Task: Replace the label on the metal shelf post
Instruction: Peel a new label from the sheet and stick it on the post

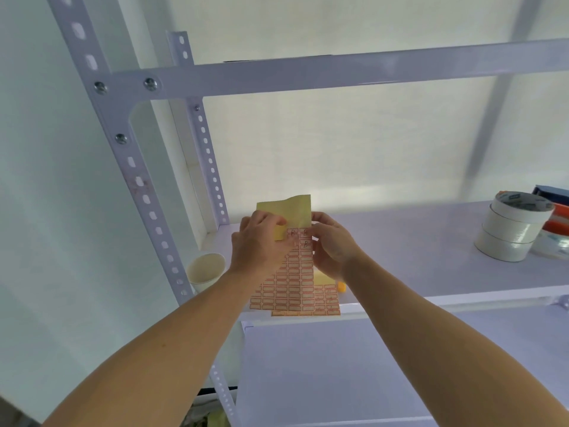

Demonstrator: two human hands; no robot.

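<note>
I hold up a label sheet [294, 274] with yellow backing and rows of red-bordered labels, in front of the white shelf board [400, 241]. My left hand [258, 241] grips its left side with the thumb near the top labels, some marked with letters. My right hand [331, 243] pinches its right edge. A second label sheet [328, 303] lies on the shelf below the first. The near metal shelf post [135, 167], white with slotted holes, rises at the left; a smudged patch shows on it near mid-height.
A paper cup [204, 271] stands by the post at the shelf's left end. A stack of white tape rolls [511, 231] and some red and blue items [555, 211] sit at the right. A rear post [206, 149] and upper beam [338, 72] frame the bay.
</note>
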